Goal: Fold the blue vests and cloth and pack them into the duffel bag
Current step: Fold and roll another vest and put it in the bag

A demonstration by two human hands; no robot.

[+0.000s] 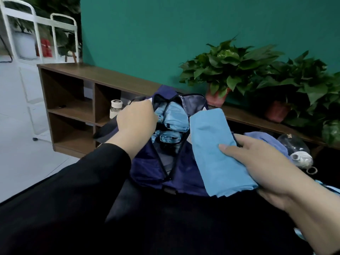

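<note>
The left hand [137, 119] gripped the navy fabric duffel bag's [147, 162] zipped mouth open while the right hand [257, 162] clasped the folded light-blue cloth [211, 142] beside it, apparently ready to be slid in atop the packed vests [174, 118].

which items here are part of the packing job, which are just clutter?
Job: duffel bag, rolled vests inside it, folded blue cloth in right hand, left hand holding the bag open.
Clutter: potted plants, jar, shelf unit, purple cloth.

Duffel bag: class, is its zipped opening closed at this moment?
No. The duffel bag gapes open, held apart by the left hand, with folded blue vests visible inside.
</note>
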